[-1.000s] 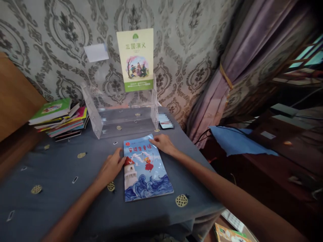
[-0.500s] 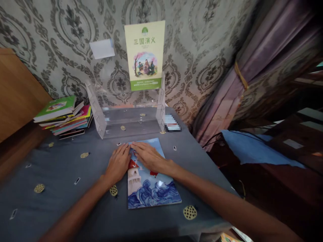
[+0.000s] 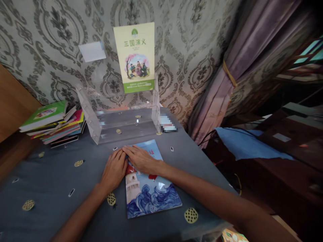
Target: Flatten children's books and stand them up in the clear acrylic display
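A blue picture book (image 3: 153,198) with a lighthouse and waves on its cover lies closed on the cloth-covered table. My right hand (image 3: 141,159) is laid flat across the upper left of the cover, fingers stretched out. Along the book's upper left edge rests my left hand (image 3: 115,168), its fingers extended and pointing away from me. The fingertips of both hands meet near the top left corner, the right ones partly over the left. Part of the cover's title and picture is hidden under my hands.
Behind the book stands a clear acrylic rack (image 3: 123,132). A light green book (image 3: 135,60) is upright at its back, beside a white card (image 3: 92,51). Several books (image 3: 54,122) are stacked at the left. A pixelated item (image 3: 168,123) lies right of the rack; a curtain (image 3: 214,97) hangs beyond.
My right hand has slid slightly toward the left, its fingertips now over those of my left hand. More red lettering on the cover shows. The view has shifted a little to the right.
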Demonstrator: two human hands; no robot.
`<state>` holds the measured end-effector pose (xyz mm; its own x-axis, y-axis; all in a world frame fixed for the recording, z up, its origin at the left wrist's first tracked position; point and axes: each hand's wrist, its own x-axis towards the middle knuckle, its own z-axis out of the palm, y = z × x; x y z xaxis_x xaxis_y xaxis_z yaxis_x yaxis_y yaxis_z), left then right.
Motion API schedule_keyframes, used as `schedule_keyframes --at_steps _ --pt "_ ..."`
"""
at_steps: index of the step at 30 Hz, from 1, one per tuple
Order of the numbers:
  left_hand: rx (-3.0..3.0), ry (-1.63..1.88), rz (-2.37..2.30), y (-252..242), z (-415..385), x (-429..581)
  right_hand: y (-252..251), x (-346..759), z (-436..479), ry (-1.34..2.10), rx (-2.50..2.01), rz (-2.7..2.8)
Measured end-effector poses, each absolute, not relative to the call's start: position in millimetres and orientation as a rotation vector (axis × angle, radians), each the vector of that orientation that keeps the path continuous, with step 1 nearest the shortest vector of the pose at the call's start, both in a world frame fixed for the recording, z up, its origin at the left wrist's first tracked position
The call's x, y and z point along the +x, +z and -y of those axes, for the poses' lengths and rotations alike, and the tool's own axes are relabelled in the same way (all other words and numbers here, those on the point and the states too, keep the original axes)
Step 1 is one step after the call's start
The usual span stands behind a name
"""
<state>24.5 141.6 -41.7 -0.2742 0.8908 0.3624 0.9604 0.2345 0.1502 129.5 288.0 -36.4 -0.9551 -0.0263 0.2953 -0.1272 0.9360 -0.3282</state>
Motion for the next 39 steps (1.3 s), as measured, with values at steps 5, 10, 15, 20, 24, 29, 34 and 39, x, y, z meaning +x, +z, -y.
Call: schedule_keyframes --at_steps 5,10,15,20,24,29,34,39 --pt "-1.729 -0.479 2.307 -42 -142 25 -37 134 -292 0.484 0.094 2.809" --pt "-1.726 -0.434 2.272 -43 -142 24 -38 142 -298 0.477 0.032 2.799" --pt "-1.730 -0.408 2.270 -43 -142 23 -37 152 -305 0.458 -0.021 2.828" --pt "-1.738 -0.404 2.240 -43 -141 23 -34 163 -312 0.482 -0.091 2.842" --pt "-1.734 -0.397 2.241 -43 -141 22 -35 172 -320 0.489 -0.116 2.847" --pt "-1.737 -0.405 2.221 -45 -141 21 -39 187 -334 0.520 -0.189 2.808" --pt "-1.747 -0.391 2.212 -42 -141 19 -46 204 -348 0.562 -0.284 2.756" --pt "-1.831 -0.363 2.199 -32 -151 18 -56 212 -366 0.778 -0.271 2.654"
